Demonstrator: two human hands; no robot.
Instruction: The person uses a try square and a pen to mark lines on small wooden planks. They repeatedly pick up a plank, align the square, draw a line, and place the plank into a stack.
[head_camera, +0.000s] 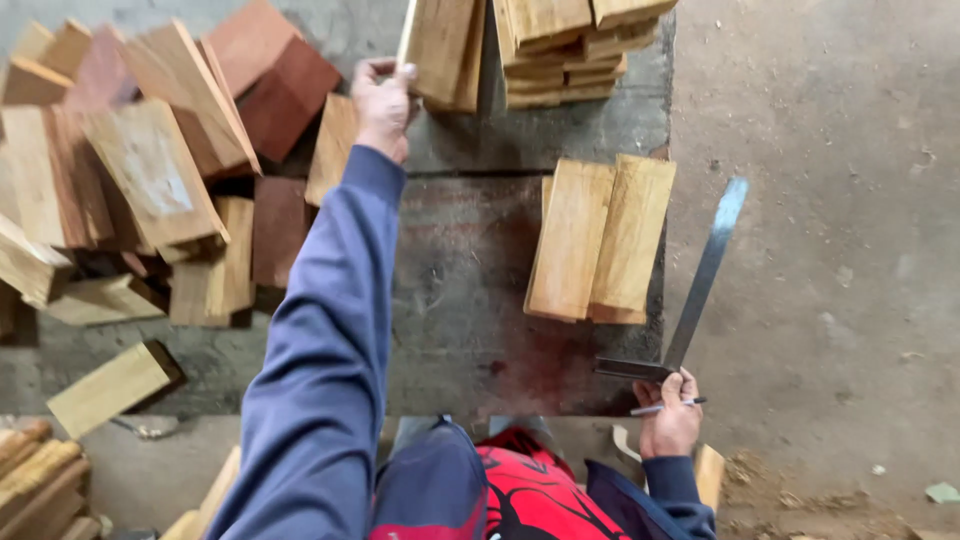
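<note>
My left hand (385, 103) reaches far forward in a blue sleeve and grips the edge of a pale wooden block (440, 45) standing at the top of the view. My right hand (670, 415) stays near my body on the right, holding a metal try square (700, 280) whose long blade points away from me, together with a pen (665, 406) between the fingers. Two light wooden boards (600, 240) lie side by side on the concrete slab (460, 280) between my hands.
A loose heap of reddish and pale wood blocks (150, 170) fills the left side. A neat stack of pale boards (570, 50) stands at the top. One block (110, 388) lies at the lower left. More pieces (35, 485) sit at the bottom left. Dusty floor (830, 200) spreads to the right.
</note>
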